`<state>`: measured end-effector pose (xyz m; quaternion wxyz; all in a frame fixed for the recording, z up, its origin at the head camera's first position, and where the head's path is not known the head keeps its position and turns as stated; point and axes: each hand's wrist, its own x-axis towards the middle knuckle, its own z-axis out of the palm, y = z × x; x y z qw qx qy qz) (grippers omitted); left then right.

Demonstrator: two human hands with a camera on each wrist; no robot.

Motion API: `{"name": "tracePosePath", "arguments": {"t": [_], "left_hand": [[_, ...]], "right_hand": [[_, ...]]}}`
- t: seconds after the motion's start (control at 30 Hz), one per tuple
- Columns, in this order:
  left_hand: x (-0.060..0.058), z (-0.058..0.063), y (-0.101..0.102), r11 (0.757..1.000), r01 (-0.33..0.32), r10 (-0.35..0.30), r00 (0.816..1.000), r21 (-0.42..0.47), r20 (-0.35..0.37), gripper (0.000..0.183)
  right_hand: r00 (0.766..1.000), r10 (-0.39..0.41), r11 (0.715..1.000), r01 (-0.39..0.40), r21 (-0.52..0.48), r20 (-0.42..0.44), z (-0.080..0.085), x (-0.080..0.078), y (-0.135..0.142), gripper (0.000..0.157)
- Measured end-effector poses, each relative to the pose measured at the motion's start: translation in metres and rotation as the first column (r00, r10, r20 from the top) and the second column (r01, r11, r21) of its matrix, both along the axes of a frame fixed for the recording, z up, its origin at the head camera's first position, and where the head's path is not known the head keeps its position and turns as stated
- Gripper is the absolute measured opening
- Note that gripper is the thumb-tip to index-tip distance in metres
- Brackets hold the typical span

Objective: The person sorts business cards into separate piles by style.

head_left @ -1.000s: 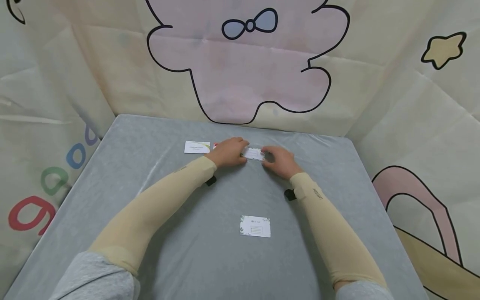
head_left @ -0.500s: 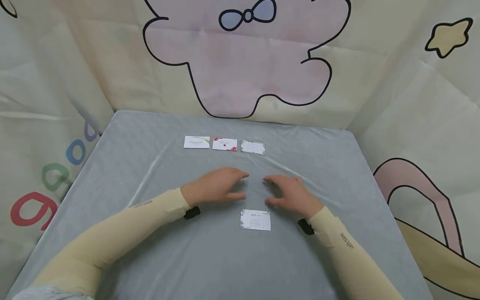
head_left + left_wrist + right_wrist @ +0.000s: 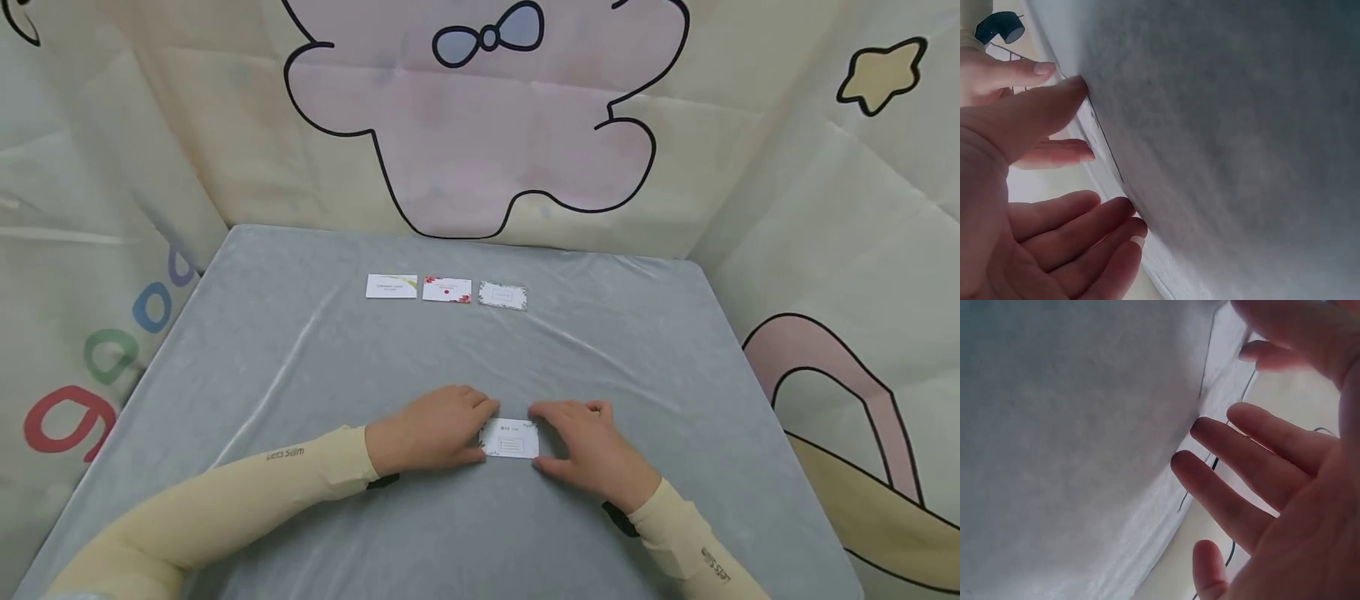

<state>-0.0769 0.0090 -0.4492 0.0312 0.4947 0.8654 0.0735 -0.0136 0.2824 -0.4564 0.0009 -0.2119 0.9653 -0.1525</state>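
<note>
A white business card [image 3: 510, 438] with grey-green leaf corners and small print lies flat on the grey cloth. At its left end is my left hand [image 3: 429, 427], thumb by the near corner and fingertips by the far one. My right hand [image 3: 596, 457] spreads around the right end, thumb at the near corner, forefinger beyond the far one. From the left wrist the card shows as a thin strip [image 3: 1102, 142] beside the thumb [image 3: 1060, 103]. In the right wrist view the fingers [image 3: 1241, 456] are extended and parted, with the card's edge [image 3: 1215, 353] above them.
Farther back, three cards lie in a row: one with a yellow-green curve [image 3: 392, 287], one with red corners [image 3: 447, 290] and one with a leafy border [image 3: 502, 296]. The grey-covered table [image 3: 300, 500] meets printed cloth walls [image 3: 480, 150] at the back and sides.
Both hands have left the leafy-bordered card at the row's right end and come back toward me, now around the nearer card. The red-cornered card, earlier mostly covered by my left hand, shows fully.
</note>
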Motion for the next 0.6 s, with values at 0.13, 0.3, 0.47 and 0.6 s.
{"name": "tracePosePath", "arguments": {"t": [0.13, 0.3, 0.47, 0.6], "left_hand": [[0.001, -0.002, -0.001, 1.000, -0.014, 0.015, 1.000, 0.009, -0.019, 0.060], [0.003, -0.006, -0.004, 0.998, -0.030, 0.031, 0.999, 0.047, -0.025, 0.052], [0.003, -0.009, -0.007, 0.996, -0.031, 0.033, 0.999, 0.083, -0.018, 0.050], [0.003, -0.009, -0.008, 0.994, -0.031, 0.030, 1.000, 0.101, 0.005, 0.052]], "right_hand": [[0.998, 0.004, 1.000, -0.004, -0.010, -0.063, -0.004, 0.002, -0.002, 0.063], [0.995, -0.009, 0.999, 0.005, -0.034, -0.097, -0.010, 0.004, -0.005, 0.060], [0.995, -0.018, 0.998, 0.012, -0.057, -0.102, -0.013, 0.005, -0.008, 0.058], [0.993, -0.023, 0.998, 0.016, -0.059, -0.119, -0.014, 0.005, -0.009, 0.057]]}}
